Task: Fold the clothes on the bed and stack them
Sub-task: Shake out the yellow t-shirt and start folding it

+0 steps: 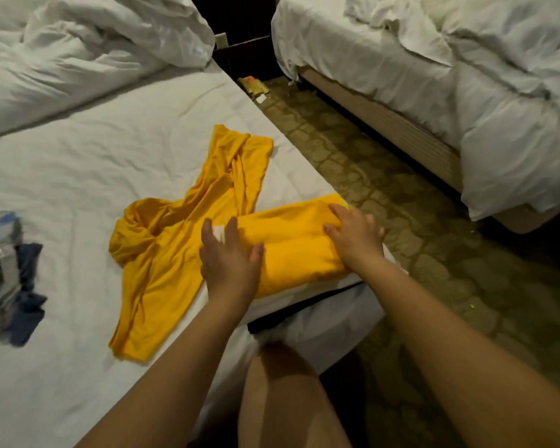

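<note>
Yellow garment on near bed, by bed's right edge. One part folded into thick band at edge. Rest lies rumpled toward left and far side. Left hand flat on cloth beside band, fingers straight, gripping nothing. Right hand presses down on band, fingers spread, slightly bent, no pinch visible. Grey and blue clothes pile at left on same bed. Second bed across carpeted floor.

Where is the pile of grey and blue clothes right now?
In the head view, the grey and blue clothes lie at the left edge on the bed, left of the yellow garment and apart from it.
</note>
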A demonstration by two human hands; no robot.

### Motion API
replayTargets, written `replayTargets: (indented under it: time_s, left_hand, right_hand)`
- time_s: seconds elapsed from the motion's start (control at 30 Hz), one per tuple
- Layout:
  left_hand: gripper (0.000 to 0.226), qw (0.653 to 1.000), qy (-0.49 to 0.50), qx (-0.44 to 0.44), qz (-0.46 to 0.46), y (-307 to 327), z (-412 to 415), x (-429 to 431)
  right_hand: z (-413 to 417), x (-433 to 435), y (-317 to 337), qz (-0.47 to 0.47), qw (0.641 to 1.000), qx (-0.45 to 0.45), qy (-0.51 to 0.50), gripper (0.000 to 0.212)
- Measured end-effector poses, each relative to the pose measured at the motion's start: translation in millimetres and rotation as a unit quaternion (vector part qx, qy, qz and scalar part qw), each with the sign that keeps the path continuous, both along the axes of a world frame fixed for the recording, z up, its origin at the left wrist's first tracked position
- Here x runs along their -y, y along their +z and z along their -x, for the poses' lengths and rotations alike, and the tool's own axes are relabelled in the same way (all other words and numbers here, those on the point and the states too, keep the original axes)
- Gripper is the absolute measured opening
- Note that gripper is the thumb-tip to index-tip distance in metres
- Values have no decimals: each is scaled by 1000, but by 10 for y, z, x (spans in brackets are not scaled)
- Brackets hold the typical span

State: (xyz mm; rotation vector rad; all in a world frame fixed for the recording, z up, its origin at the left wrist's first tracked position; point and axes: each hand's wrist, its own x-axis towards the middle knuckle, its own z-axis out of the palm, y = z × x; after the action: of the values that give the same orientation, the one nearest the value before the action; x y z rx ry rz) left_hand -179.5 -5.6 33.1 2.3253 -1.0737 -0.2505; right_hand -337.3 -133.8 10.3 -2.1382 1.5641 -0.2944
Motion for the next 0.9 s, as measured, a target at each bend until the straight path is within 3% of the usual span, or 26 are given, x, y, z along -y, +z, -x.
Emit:
replayTargets:
  time_s: [0.07,0.13,0.23,0.3,0.57,0.77,0.9]
  left_hand:
    - [53,985,-56,159,30,37,100,74]
    - [48,968,-108,225,37,7,186,207]
    - [52,971,-128,198,-47,-235,182,248]
    - [55,970,-125,200,-54,-467,106,202]
    - [59,977,-118,161,-80,-960,-72,160]
    - [72,980,-119,121,-100,-854,-116,174]
    - [64,974,-138,124,-130,-618,-82,46]
  right_hand:
    - [-153,-139,49,102,994,-29,12,49]
    - [-322,-244,111,152,987,-7,56,49]
    - [-516,-252,-43,106,988,-43,101,47]
    - [-541,-214,-220,82,989,-70,100,48]
    - [-710,-265,-669,126,980,-114,104,65]
    - [-760,-249,-562,99,978,-151,107,54]
    - [-696,-402,-298,77,979,-161,104,55]
